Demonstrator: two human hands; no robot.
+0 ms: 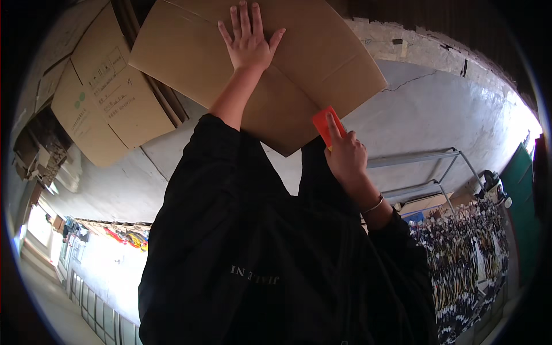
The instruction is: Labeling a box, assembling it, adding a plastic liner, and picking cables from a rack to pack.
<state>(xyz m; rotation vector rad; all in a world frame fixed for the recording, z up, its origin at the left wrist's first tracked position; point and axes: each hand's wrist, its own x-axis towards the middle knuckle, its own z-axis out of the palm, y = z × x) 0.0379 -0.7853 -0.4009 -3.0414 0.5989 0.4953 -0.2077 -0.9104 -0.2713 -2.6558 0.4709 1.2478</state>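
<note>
Before me lies a large brown cardboard sheet with crease lines across it, one corner pointing toward me. My left hand presses flat on the cardboard, its fingers spread. An orange-red, block-shaped hand tool is gripped in my right hand, the index finger stretched along its top. The tool is at the near right edge of the cardboard, close to a crease. A bit of yellow shows at its lower end; its exact kind I cannot make out.
Printed flattened cartons lean at the left. At the right, a grey metal frame stands on the concrete floor, with a dense mass of dark and pale strands beside it. A green panel borders the far right.
</note>
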